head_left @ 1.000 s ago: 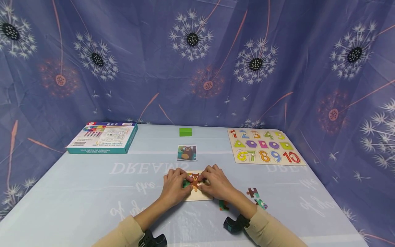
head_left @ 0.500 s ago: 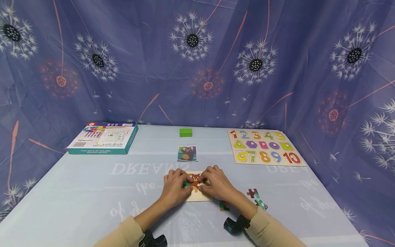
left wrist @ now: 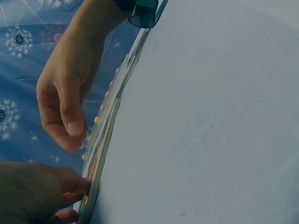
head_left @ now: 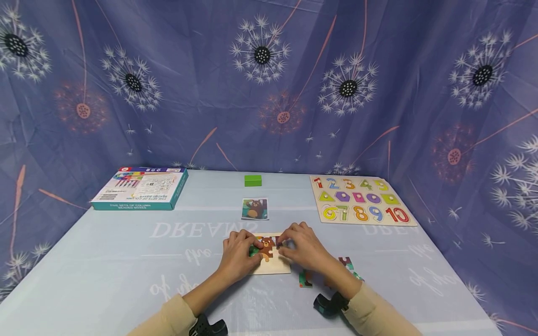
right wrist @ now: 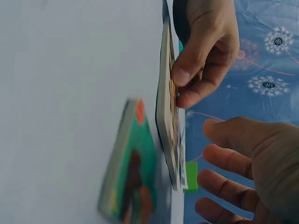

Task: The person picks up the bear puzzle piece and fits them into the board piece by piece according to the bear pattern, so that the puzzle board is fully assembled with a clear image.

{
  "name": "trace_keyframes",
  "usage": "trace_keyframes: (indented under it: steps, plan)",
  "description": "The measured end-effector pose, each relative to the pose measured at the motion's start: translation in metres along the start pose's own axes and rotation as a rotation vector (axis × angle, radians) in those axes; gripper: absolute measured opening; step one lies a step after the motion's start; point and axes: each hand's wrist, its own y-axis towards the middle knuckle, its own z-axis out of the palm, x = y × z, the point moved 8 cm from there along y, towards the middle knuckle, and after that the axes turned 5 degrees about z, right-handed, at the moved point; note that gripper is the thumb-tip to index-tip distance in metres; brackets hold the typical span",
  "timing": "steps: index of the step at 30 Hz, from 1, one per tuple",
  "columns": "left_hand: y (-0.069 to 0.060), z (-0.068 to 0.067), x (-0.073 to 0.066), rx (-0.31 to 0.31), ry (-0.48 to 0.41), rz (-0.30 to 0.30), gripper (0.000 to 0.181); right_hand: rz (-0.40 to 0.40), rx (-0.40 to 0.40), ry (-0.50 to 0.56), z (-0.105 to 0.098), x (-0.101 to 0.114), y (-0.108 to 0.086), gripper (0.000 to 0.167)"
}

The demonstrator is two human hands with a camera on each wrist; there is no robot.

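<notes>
A pale wooden puzzle board (head_left: 275,268) lies before me, with jigsaw pieces forming part of a brown bear (head_left: 266,243) on its upper half. My left hand (head_left: 236,254) is at the board's left side, its thumb and index finger on either side of a green jigsaw piece (head_left: 253,250). Raised slightly off the board's right side, my right hand (head_left: 303,247) has parted, loosely bent fingers; in the right wrist view nothing shows between its fingers (right wrist: 229,161). A dark piece (head_left: 278,241) lies near its index fingertip. One green-and-brown loose piece (head_left: 306,279) lies below the right forearm.
More loose pieces (head_left: 346,262) lie right of the right forearm, partly hidden by it. Beyond the board is a bear picture card (head_left: 254,208), then a green block (head_left: 253,180). A flat box (head_left: 140,189) stands back left, a number-and-shape board (head_left: 363,199) back right.
My right hand has shifted right and lifted off the bear pieces, baring more of the board's right side. Its forearm now covers some loose pieces. My left hand has stayed put.
</notes>
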Motion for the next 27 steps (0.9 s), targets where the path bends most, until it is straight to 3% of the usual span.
trace_keyframes:
  steps: [12,27]
  plan:
    - [0.000,0.001,0.000,0.006,-0.009,-0.004,0.010,0.091,-0.009,0.019,-0.023,-0.026,-0.014,0.022]
    - [0.000,0.000,0.000,-0.004,-0.009,-0.008,0.010,0.130,-0.007,0.042,-0.048,-0.062,-0.039,0.022]
